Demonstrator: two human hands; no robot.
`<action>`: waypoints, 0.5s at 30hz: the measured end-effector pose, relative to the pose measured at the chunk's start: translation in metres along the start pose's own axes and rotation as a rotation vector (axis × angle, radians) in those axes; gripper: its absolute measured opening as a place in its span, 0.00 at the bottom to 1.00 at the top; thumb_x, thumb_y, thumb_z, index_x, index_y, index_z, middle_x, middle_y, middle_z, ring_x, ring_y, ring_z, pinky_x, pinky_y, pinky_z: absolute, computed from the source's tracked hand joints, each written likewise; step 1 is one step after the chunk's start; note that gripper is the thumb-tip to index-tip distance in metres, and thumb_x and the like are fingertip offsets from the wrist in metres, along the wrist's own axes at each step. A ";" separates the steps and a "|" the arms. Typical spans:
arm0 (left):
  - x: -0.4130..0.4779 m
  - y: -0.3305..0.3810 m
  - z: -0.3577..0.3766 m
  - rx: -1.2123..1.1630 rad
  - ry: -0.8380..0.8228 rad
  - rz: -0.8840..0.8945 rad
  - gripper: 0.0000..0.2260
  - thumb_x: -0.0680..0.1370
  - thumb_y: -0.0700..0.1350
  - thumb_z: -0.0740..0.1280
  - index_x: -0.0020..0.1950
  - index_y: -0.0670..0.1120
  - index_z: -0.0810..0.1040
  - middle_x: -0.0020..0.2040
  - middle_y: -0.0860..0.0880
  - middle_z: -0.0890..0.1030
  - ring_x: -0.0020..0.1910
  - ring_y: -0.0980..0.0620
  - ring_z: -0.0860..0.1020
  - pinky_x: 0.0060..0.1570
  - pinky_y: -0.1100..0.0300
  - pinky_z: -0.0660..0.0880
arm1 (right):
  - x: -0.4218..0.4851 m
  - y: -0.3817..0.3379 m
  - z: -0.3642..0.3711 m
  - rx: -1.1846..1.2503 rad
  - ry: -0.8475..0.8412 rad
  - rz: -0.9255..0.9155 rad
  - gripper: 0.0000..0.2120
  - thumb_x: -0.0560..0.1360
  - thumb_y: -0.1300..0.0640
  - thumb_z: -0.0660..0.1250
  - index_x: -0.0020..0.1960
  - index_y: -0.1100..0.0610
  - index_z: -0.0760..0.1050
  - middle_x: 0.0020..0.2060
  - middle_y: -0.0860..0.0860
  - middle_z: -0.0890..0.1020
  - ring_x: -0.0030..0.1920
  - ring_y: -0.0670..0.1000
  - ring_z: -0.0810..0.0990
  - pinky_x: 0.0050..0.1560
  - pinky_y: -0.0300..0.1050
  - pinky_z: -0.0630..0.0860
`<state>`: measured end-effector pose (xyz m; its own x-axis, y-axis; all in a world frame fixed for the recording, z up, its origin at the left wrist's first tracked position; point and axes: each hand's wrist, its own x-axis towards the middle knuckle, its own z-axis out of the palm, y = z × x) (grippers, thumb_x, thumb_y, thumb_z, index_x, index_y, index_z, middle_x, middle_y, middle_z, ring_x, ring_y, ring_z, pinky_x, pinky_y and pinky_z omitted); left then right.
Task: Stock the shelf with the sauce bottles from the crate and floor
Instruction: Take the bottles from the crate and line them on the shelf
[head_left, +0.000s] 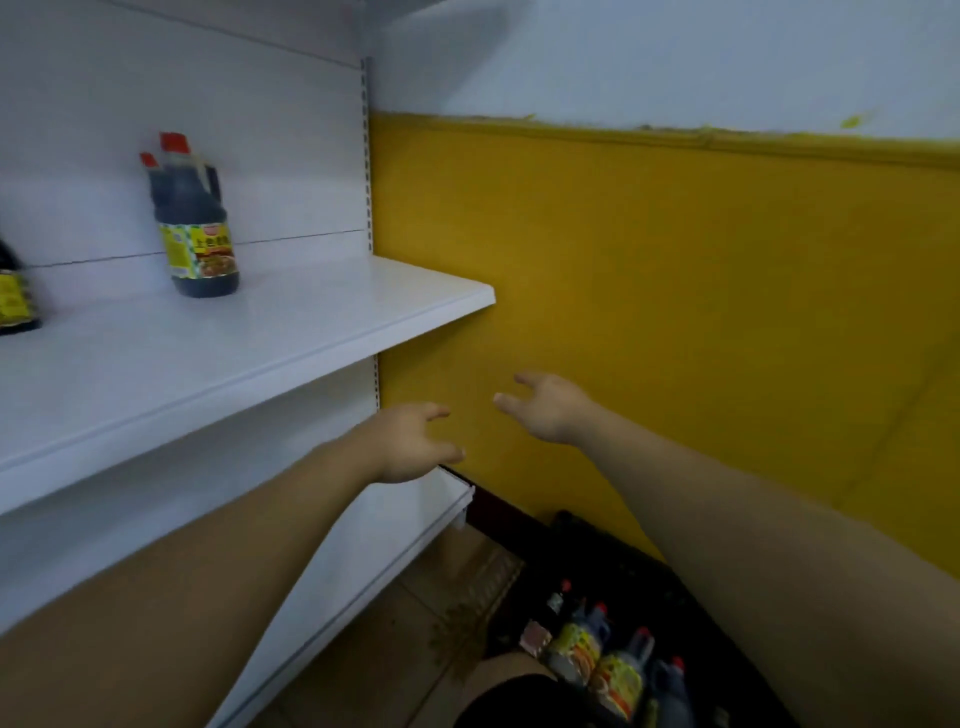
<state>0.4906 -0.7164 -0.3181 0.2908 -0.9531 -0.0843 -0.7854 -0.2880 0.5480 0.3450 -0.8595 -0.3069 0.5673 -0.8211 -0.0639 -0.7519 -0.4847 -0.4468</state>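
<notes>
The left hand (410, 447) and right hand (550, 410) hover empty, fingers spread, beside the smooth white shelf (260, 343).

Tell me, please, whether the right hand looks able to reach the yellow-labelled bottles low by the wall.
Probably yes. The right hand is empty and open before the yellow wall, and nothing visible lies between it and the bottles below; it only has to lower.

- Sauce bottle at left (11, 293): cut by the frame edge; only its right side shows.
- Rear bottle (149, 162) on the shelf (311, 332): hidden behind the front bottle (200, 234) except cap and shoulder.
- Floor bottles (618, 670): blurred, labels unreadable, count uncertain.
- Dark crate (639, 571): outline indistinct, partly behind the right forearm (779, 545).
</notes>
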 end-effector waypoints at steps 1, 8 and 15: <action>0.013 0.007 0.016 0.004 -0.041 0.008 0.33 0.73 0.60 0.66 0.75 0.52 0.61 0.75 0.49 0.63 0.71 0.48 0.64 0.62 0.58 0.64 | 0.000 0.022 0.004 0.002 -0.015 0.045 0.36 0.77 0.35 0.58 0.77 0.53 0.55 0.76 0.54 0.59 0.71 0.58 0.64 0.63 0.52 0.67; 0.102 0.050 0.162 -0.047 -0.430 0.041 0.31 0.75 0.56 0.68 0.75 0.50 0.61 0.73 0.49 0.67 0.66 0.48 0.70 0.64 0.55 0.69 | -0.012 0.192 0.045 0.014 -0.207 0.332 0.37 0.78 0.35 0.55 0.78 0.54 0.50 0.77 0.53 0.56 0.74 0.58 0.60 0.69 0.52 0.63; 0.163 0.056 0.326 0.021 -0.695 -0.011 0.34 0.74 0.55 0.69 0.76 0.51 0.58 0.73 0.48 0.66 0.66 0.47 0.71 0.56 0.58 0.72 | -0.036 0.339 0.116 0.169 -0.261 0.592 0.38 0.78 0.36 0.57 0.78 0.55 0.49 0.71 0.56 0.67 0.59 0.56 0.76 0.51 0.49 0.73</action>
<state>0.3159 -0.9179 -0.5725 -0.1133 -0.7869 -0.6066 -0.7968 -0.2927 0.5286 0.1084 -0.9597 -0.5594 0.1533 -0.8235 -0.5461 -0.9105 0.0971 -0.4020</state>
